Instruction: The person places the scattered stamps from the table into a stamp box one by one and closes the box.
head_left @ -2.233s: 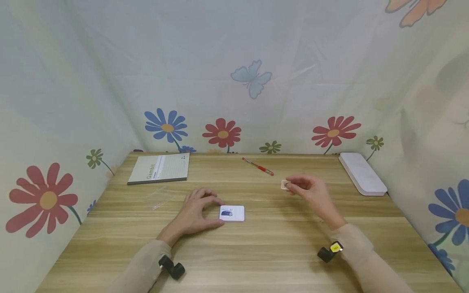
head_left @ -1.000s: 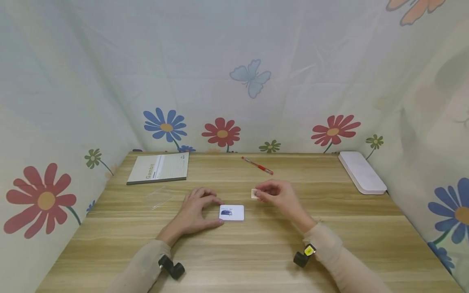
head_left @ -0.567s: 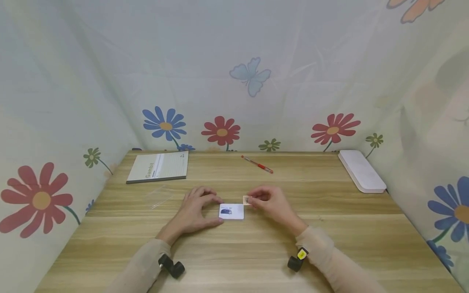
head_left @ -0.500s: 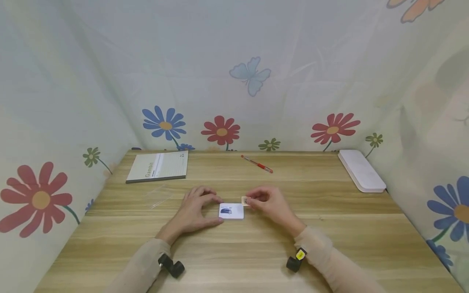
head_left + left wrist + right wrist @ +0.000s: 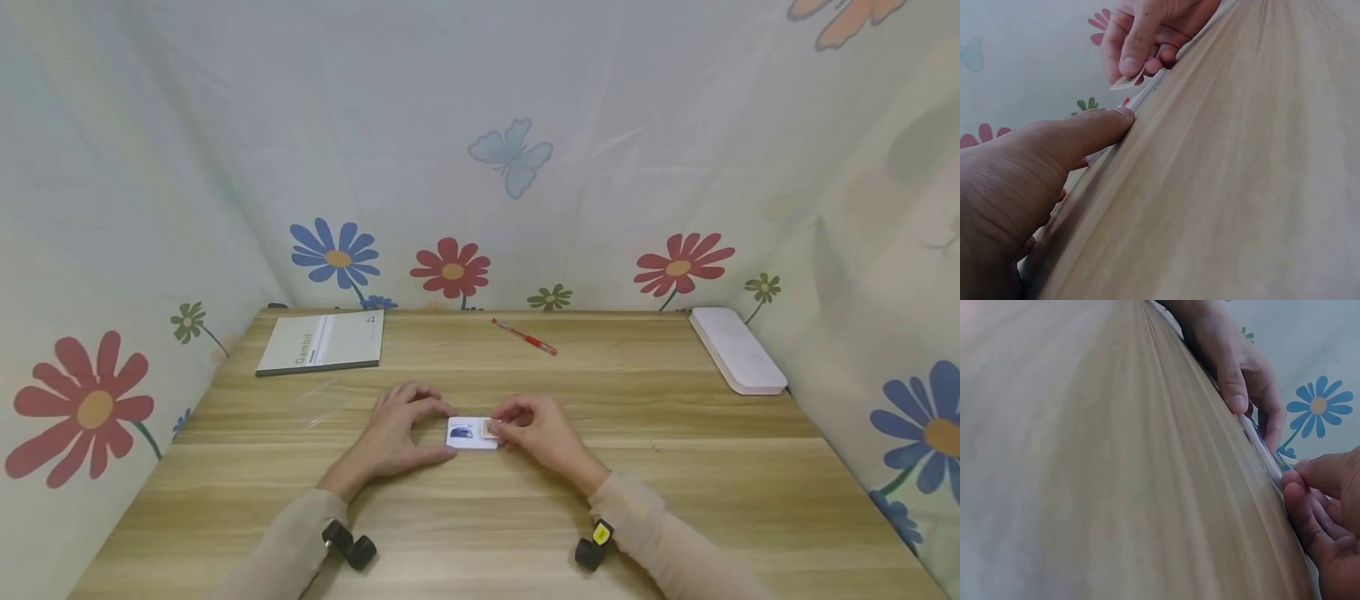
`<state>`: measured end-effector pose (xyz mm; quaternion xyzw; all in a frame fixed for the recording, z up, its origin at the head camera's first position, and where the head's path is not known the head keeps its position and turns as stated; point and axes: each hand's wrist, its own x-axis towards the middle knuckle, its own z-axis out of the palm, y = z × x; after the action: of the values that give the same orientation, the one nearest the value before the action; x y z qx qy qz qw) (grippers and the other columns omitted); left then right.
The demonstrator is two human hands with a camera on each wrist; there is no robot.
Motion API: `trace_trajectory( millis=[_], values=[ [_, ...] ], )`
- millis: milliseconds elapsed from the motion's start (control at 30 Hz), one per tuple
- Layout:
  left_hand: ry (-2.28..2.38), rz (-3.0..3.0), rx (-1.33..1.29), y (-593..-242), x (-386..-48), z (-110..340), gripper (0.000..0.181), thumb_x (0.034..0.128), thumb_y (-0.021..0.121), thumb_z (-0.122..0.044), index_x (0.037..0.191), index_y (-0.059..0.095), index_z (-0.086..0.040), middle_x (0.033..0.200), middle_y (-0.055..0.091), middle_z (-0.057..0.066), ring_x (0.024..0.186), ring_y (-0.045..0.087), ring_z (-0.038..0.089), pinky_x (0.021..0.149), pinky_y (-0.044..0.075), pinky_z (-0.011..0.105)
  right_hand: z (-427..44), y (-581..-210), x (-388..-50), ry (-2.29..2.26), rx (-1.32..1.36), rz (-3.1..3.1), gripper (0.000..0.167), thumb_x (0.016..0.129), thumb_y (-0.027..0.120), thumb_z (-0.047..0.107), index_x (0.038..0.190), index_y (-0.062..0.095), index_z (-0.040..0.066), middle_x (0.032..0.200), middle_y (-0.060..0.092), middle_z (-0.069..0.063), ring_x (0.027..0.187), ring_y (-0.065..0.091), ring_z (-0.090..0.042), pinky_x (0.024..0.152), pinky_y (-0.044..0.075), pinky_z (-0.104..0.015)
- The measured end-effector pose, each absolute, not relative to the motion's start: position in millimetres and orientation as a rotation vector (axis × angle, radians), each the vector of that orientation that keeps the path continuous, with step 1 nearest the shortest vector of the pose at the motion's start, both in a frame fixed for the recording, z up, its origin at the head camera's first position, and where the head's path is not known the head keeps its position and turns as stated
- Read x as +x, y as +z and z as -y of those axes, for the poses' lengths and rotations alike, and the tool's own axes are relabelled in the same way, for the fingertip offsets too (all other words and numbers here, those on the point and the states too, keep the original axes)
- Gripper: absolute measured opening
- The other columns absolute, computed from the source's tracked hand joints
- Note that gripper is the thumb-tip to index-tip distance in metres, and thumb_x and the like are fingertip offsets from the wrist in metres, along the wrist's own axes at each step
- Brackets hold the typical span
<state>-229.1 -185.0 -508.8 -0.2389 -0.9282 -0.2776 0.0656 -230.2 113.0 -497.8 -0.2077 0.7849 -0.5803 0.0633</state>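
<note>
A small white rounded card (image 5: pixel 474 444) with a dark blue printed picture lies flat on the table in the head view. My left hand (image 5: pixel 401 427) holds it at its left end, thumb at the near corner and forefinger at the far one. Between thumb and forefinger, my right hand (image 5: pixel 542 432) pinches a small square postage stamp (image 5: pixel 487 427) over the card's right end. In the left wrist view the stamp (image 5: pixel 1124 82) is tilted, its free edge raised above the card. My right fingertips cover part of the stamp.
A clear plastic sleeve (image 5: pixel 327 402) lies left of my left hand. Behind are a notebook (image 5: pixel 322 342) at the back left and a red pen (image 5: pixel 525 337) at the back middle. A white flat case (image 5: pixel 737 350) sits at the right edge.
My right hand has moved left and nearer to me with the stamp, from the open table on the right to over the card's right end. My left hand and the card have stayed put.
</note>
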Motion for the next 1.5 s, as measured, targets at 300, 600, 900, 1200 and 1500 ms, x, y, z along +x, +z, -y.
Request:
trace_trajectory(
  millis=[300, 600, 900, 1200, 1500],
  values=[
    [-0.835, 2.791, -0.724, -509.4, -230.8, 185.1, 0.055, 0.0820, 0.090, -0.070, 0.128, 0.077, -0.044, 0.148, 0.059, -0.004, 0.145, 0.045, 0.029, 0.121, 0.029, 0.065, -107.1, -496.2, -229.3, -1.530, -0.718, -2.672, 0.008, 0.097, 0.089, 0.015, 0.102, 0.084, 0.013, 0.088, 0.077, 0.006, 0.076, 0.069, -0.009, 0.069, 0.057, -0.024],
    [-0.823, 2.807, -0.724, -509.9, -229.6, 186.1, 0.057, 0.0807, 0.091, -0.070, 0.129, 0.077, -0.044, 0.150, 0.059, -0.002, 0.146, 0.045, 0.029, 0.123, 0.029, 0.065, -105.2, -497.3, -225.9, -1.404, -0.716, -2.792, 0.009, 0.096, 0.091, 0.018, 0.103, 0.085, 0.017, 0.087, 0.074, 0.009, 0.072, 0.062, -0.007, 0.065, 0.051, -0.025],
    [-0.833, 2.801, -0.730, -510.2, -230.5, 185.8, 0.056, 0.0805, 0.091, -0.070, 0.128, 0.077, -0.044, 0.149, 0.059, -0.003, 0.146, 0.045, 0.029, 0.123, 0.029, 0.065, -106.6, -500.9, -226.8, -1.329, -0.743, -2.852, 0.007, 0.095, 0.092, 0.020, 0.099, 0.086, 0.022, 0.091, 0.069, 0.009, 0.075, 0.058, -0.008, 0.067, 0.049, -0.025],
    [-0.840, 2.798, -0.731, -509.7, -230.3, 185.2, 0.056, 0.0808, 0.091, -0.069, 0.128, 0.077, -0.043, 0.149, 0.060, -0.002, 0.146, 0.046, 0.030, 0.123, 0.029, 0.066, -106.9, -499.5, -224.3, -1.316, -0.741, -2.853, 0.005, 0.096, 0.090, 0.019, 0.099, 0.086, 0.022, 0.091, 0.064, 0.008, 0.075, 0.057, -0.009, 0.066, 0.048, -0.026],
    [-0.831, 2.803, -0.733, -508.5, -229.1, 185.6, 0.056, 0.0809, 0.092, -0.068, 0.129, 0.077, -0.043, 0.149, 0.060, -0.002, 0.146, 0.046, 0.031, 0.123, 0.028, 0.067, -107.0, -498.9, -223.8, -1.351, -0.718, -2.815, 0.007, 0.097, 0.089, 0.021, 0.103, 0.086, 0.022, 0.094, 0.067, 0.008, 0.078, 0.059, -0.010, 0.068, 0.049, -0.026]
  ],
)
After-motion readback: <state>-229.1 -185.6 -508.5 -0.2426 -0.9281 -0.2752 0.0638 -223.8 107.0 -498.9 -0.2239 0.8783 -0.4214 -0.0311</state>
